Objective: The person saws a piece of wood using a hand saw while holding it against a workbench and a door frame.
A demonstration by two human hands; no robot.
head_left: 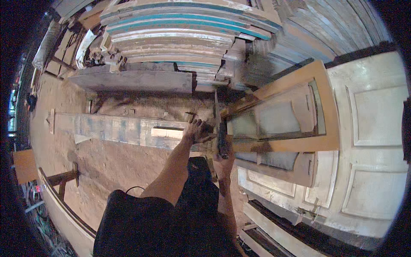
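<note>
A long weathered plank runs crosswise at the middle, with a short pale wood strip on it. My left hand is at the plank's right end, its fingers curled down over a small dark piece that I cannot make out. My right hand grips the handle of a handsaw, whose long blade points away from me, just right of my left hand. The blade's lower part is hard to separate from the dark shapes around it.
Stacked boards line the back. Orange-brown framed glazed panels lean at the right against cream panelled doors. A dirt floor shows below the plank. A wooden stand and long board are at the lower left.
</note>
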